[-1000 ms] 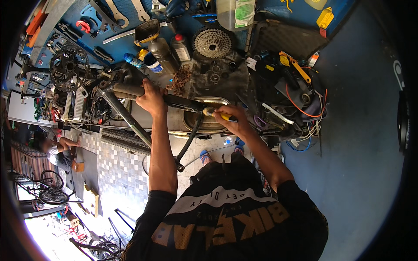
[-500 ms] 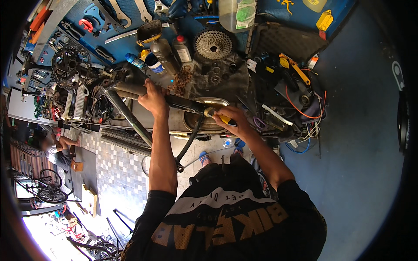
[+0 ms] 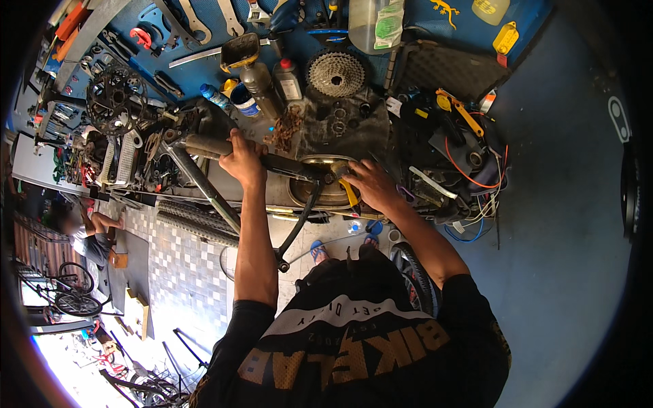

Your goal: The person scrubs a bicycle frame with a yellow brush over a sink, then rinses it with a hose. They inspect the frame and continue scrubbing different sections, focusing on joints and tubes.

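Note:
My left hand [image 3: 243,160] is wrapped round the thick tube of a dark bicycle frame [image 3: 289,166], holding it over the workbench. One thin arm of the frame slopes down to the left of my forearm, another curves toward me on its right. My right hand [image 3: 373,185] is closed on a brush [image 3: 351,195] with a yellow and black handle, which points toward me. The brush's pale bristle end is at the frame's right end, partly hidden by my fingers. Under that end lies an oval metal tray [image 3: 297,195] with brownish liquid in it.
Behind the frame stand dark bottles [image 3: 260,88], a blue can [image 3: 243,100], a cassette [image 3: 337,73] and a heap of rusty-brown chain [image 3: 286,129]. Cables and tools [image 3: 476,153] crowd the right; a crankset [image 3: 115,98] stands left. A bicycle tyre [image 3: 197,221] is below the bench edge. A person [image 3: 95,234] sits far left.
My right hand has shifted slightly right and turned the brush, so its handle swings from pointing right to pointing toward me. My left hand keeps its hold on the frame.

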A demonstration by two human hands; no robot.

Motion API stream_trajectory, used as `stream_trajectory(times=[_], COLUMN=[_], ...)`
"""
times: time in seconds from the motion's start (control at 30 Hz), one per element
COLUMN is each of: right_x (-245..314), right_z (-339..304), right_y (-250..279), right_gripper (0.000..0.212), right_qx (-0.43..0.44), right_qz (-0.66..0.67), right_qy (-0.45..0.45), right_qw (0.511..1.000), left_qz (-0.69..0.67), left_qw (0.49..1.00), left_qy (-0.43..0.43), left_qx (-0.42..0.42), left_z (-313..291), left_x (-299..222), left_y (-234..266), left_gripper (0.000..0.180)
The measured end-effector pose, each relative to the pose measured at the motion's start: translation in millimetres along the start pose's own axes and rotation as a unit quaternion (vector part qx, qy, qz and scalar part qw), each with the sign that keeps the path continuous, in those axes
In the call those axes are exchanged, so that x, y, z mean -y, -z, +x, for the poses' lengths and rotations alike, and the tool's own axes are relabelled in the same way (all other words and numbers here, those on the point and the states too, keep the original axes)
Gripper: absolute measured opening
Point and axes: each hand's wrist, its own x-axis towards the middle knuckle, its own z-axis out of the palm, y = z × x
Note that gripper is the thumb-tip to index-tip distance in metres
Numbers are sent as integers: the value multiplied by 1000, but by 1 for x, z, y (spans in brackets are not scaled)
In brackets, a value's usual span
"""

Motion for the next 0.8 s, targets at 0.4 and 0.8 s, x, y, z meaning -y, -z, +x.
stream_trajectory(times=[0.4,0.8], right_x=[19,49], right_z=[13,19], right_y=[25,40], right_gripper=[47,35], right_qx=[-3,115], right_qz=[32,895], right_qy=[74,-263], right_qw=[997,341], left_qz=[-13,-131], left_qw=[1000,990], left_qy=[5,-18], left_qx=[19,51], left_z=[1,-19], left_x=[2,-57], left_y=[7,5], left_gripper=[24,34])
